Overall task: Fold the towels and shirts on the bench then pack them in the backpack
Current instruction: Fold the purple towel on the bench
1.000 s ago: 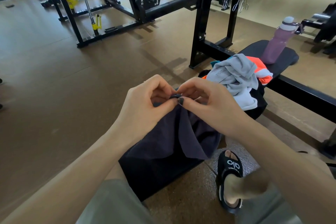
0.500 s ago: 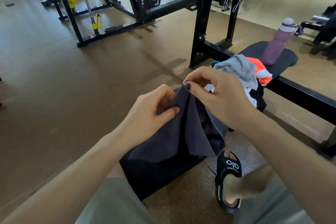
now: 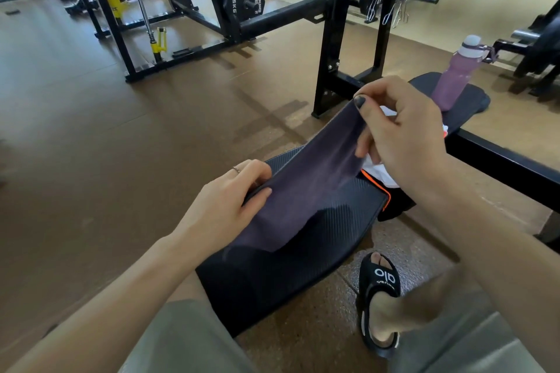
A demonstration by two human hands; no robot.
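Worktop (image 3: pixel 339 221), long, black and padded, runs away from the seated person and carries everything that shows. Nearest, draped over its ribbed surface, is a dark purple towel (image 3: pixel 306 191), stretched into a taut band between both hands and not yet folded flat. Beyond it, mostly hidden by the right arm, sits the heap of clothes (image 3: pixel 378 172), white and black cloth with an orange trim, looking unsorted. A pink bottle (image 3: pixel 454 76) stands at the far end. No backpack is in sight, so packing looks some way off; I'd judge the job barely begun, with this towel the first piece in hand. The right hand (image 3: pixel 403 133) is raised, pinching the towel's far edge between thumb and fingers. The left hand (image 3: pixel 230 200) grips the near edge low against the worktop.
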